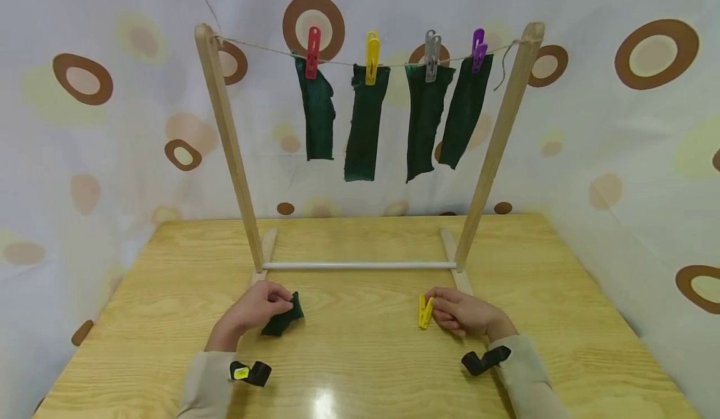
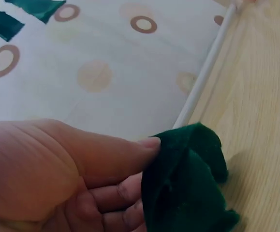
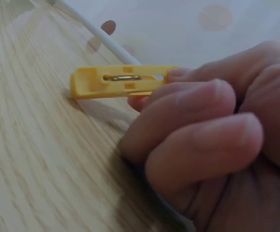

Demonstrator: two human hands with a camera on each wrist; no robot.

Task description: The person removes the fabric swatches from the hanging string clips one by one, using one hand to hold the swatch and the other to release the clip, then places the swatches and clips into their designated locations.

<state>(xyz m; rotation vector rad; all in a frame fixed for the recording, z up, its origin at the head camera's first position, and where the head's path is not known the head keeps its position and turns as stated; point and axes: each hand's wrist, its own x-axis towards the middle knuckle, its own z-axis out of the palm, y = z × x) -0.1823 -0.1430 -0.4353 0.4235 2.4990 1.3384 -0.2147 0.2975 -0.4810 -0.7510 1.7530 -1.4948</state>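
My left hand (image 1: 259, 309) pinches a dark green strip of cloth (image 1: 284, 318) between thumb and fingers, just over the table. Seen from the left wrist, the cloth (image 2: 188, 179) hangs folded from under the thumb. On the other side, my right hand (image 1: 467, 312) holds a yellow clothespin (image 1: 425, 311) by one end. In the right wrist view the clothespin (image 3: 120, 81) points left, its metal spring showing in the slot. Beyond both hands, a string (image 1: 270, 49) carries several green cloth strips (image 1: 365, 128) under red, yellow, grey and purple clothespins (image 1: 432, 57).
A wooden frame stands at the back of the table (image 1: 349, 363), with a left post (image 1: 233, 150) and a right post (image 1: 497, 150) leaning outward. A white rod (image 1: 360, 266) joins their feet low down. Behind it hangs a patterned curtain (image 1: 135, 175).
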